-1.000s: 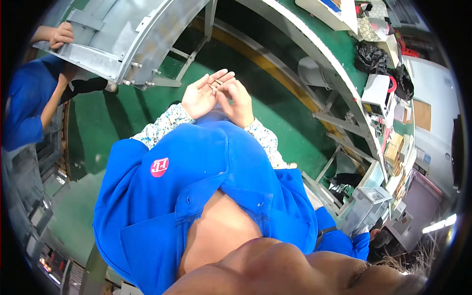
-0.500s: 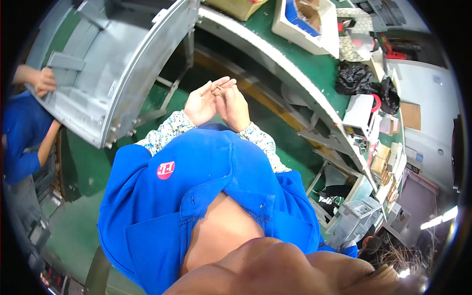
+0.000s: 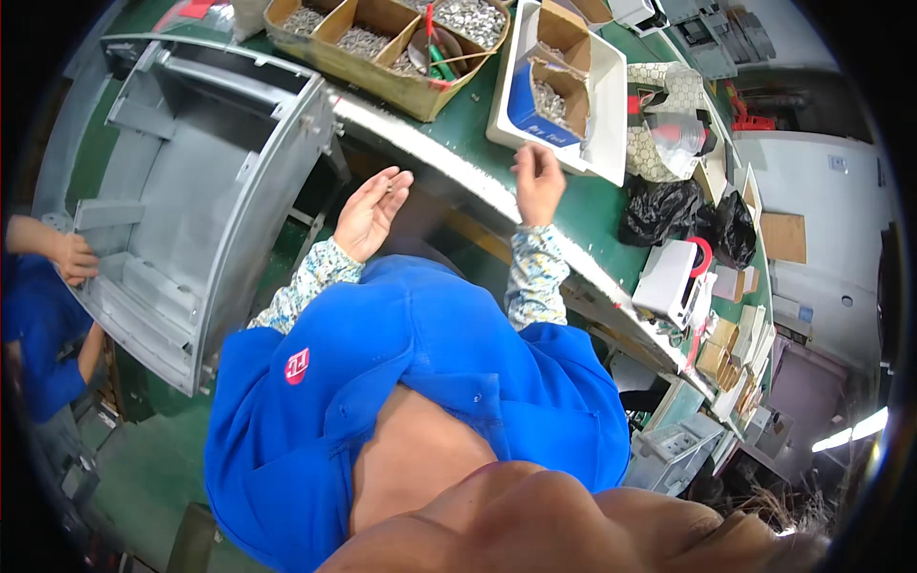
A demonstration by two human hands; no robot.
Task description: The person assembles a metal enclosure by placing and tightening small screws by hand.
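My left hand (image 3: 369,218) is raised in front of my body, palm turned inward, with its fingers bent together. A tiny item seems to lie at its fingertips, too small to name. To the right, my right hand (image 3: 540,186) is over the bench edge, just below a white plastic tray (image 3: 609,124). Its fingers are curled in, and whatever they hold, if anything, is hidden. Inside the tray stands a blue cardboard box (image 3: 543,126) holding small metal parts (image 3: 551,100).
A grey metal cabinet shell (image 3: 205,162) stands at the left, gripped by another person's hand (image 3: 72,256). The green workbench (image 3: 597,205) bears a divided cardboard box (image 3: 420,103) of small metal hardware, a black plastic bag (image 3: 659,212) and a red tape roll (image 3: 702,256).
My hands were together and have separated. The right hand has moved right, to the bench by the tray; the left stays in front of me. More of the bench and its boxes now shows.
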